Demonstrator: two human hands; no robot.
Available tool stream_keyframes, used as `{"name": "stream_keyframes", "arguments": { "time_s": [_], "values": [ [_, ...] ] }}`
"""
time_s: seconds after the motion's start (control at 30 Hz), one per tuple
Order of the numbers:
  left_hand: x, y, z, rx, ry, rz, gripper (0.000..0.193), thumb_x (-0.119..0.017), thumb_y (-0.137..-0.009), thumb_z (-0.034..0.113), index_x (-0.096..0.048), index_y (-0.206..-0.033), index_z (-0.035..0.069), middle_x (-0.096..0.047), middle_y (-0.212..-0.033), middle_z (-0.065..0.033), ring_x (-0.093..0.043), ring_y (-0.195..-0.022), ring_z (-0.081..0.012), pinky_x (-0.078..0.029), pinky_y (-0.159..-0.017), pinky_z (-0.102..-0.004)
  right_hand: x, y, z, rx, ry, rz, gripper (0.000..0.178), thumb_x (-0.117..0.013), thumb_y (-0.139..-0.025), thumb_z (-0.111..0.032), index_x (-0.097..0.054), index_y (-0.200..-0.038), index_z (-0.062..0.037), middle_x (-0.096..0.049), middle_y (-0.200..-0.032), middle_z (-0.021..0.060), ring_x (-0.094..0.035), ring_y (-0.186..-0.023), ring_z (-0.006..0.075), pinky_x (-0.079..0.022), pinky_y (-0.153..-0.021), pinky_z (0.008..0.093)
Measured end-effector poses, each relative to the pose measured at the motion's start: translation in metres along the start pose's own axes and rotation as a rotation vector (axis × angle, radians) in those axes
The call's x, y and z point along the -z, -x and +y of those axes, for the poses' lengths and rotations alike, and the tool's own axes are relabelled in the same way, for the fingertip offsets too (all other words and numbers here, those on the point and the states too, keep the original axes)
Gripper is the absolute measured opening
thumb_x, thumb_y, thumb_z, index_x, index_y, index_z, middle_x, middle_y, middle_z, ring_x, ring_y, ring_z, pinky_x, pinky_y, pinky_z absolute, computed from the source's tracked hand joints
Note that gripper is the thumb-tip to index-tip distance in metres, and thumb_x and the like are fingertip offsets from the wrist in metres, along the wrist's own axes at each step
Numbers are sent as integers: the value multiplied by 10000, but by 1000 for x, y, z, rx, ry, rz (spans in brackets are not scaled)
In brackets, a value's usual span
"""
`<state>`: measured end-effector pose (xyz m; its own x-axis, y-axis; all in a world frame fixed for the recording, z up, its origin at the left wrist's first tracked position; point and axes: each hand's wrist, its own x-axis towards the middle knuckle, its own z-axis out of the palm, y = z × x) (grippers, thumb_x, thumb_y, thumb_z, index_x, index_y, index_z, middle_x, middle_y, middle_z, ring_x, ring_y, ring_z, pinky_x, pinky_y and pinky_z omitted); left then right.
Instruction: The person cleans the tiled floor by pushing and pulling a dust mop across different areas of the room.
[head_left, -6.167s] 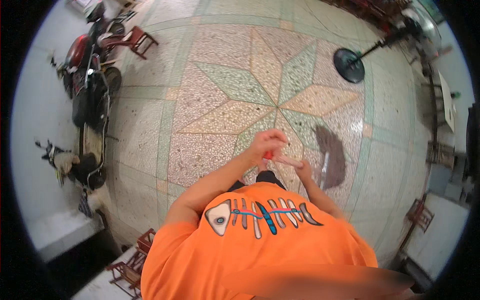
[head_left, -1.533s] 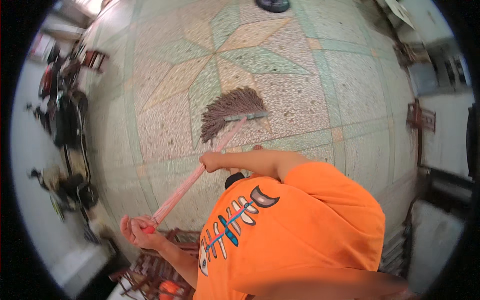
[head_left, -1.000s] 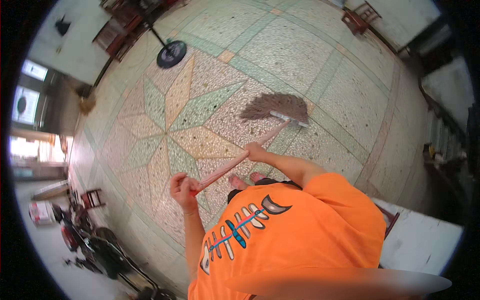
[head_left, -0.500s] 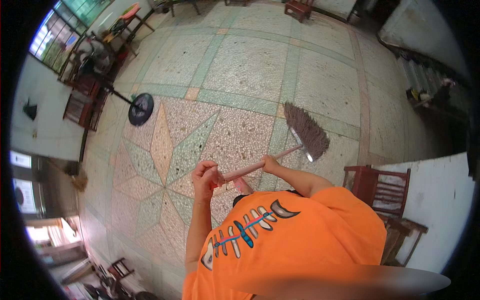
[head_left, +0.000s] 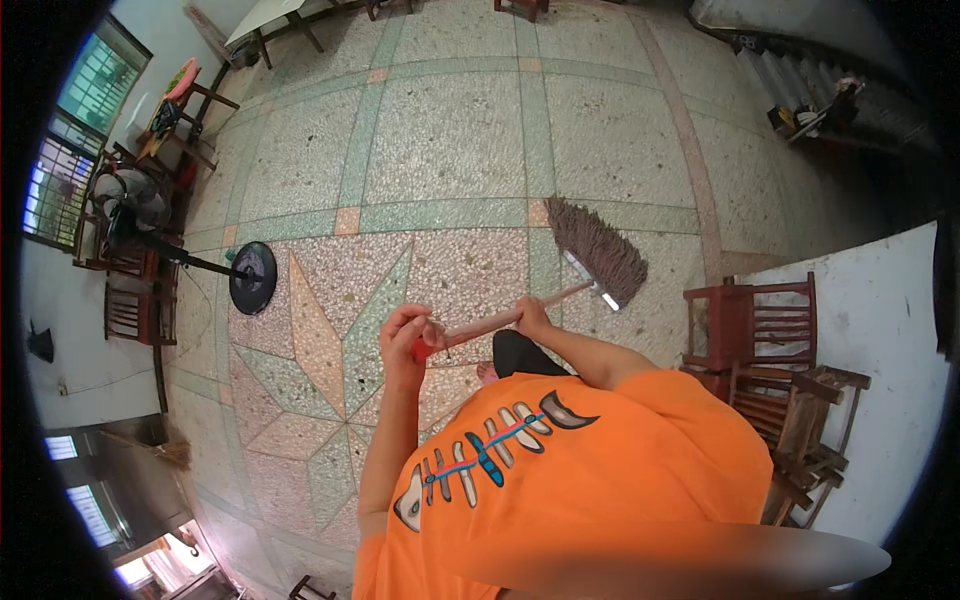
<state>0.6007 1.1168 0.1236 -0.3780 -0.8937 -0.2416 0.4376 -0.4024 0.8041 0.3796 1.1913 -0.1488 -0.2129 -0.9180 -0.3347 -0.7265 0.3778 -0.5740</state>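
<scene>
A mop with a grey-brown string head (head_left: 602, 250) and a silver metal clamp lies across the floor ahead of me and to the right. Its pale pinkish handle (head_left: 480, 327) slants back toward my body. My left hand (head_left: 406, 345) is curled around the red tip at the handle's upper end, its fingers loosely bent. Farther down the shaft, my right hand (head_left: 533, 318) is wrapped around it. The strings rest on the stone-chip floor (head_left: 450, 130) near a green border strip. Beneath the handle, part of my foot and a dark trouser leg show.
A standing fan with a round black base (head_left: 253, 278) is at the left. Wooden chairs (head_left: 755, 325) and a wooden stool (head_left: 815, 420) line the white wall on my right. A broom (head_left: 172, 452) leans at the left. Tables stand at the far left.
My view has shifted over the floor, and the mop has moved forward across it with both hands still on the handle. The red handle tip and my dark trouser leg now show.
</scene>
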Motion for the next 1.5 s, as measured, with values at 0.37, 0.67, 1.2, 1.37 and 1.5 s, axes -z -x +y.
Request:
{"name": "stream_keyframes", "arguments": {
  "time_s": [0.37,0.67,1.2,1.37,1.5],
  "values": [
    [-23,-157,76,-2,-307,-230,85,-514,-748,66,-549,-741,-11,-478,-542,-13,-413,-445,-75,-335,-416,-212,1,-137,-31,34,-247,427,287,-637,-627,-78,-411,-798,-38,-439,-807,152,-433,-791,322,-357,-671,402],
    [-44,-246,138,-191,-530,-76,103,-493,-757,75,-520,-698,-6,-485,-538,-40,-408,-409,-86,-346,-385,-233,52,-284,-110,263,-386,588,362,-612,-582,47,-431,-878,-54,-438,-854,147,-424,-848,327,-363,-735,394],
    [8,-222,139,-449,-414,608,65,-456,-811,48,-485,-764,15,-427,-491,-24,-390,-420,-98,-397,-507,-253,18,-420,-255,646,-130,-391,280,-647,-582,-44,-528,-836,-47,-493,-881,144,-466,-922,298,-409,-788,388],
    [39,-205,131,-487,-292,807,75,-429,-829,86,-481,-801,40,-325,-452,11,-359,-396,-96,-442,-589,-295,2,-416,-275,709,157,-653,246,-624,-597,-76,-565,-833,-42,-525,-908,164,-498,-920,319,-444,-746,406],
    [72,-199,132,-503,-211,753,85,-417,-834,99,-482,-808,51,-302,-450,18,-351,-389,-94,-455,-607,-311,12,-407,-273,674,211,-623,235,-608,-629,-99,-580,-854,-35,-535,-925,170,-513,-917,320,-453,-740,406]
  ]
}}
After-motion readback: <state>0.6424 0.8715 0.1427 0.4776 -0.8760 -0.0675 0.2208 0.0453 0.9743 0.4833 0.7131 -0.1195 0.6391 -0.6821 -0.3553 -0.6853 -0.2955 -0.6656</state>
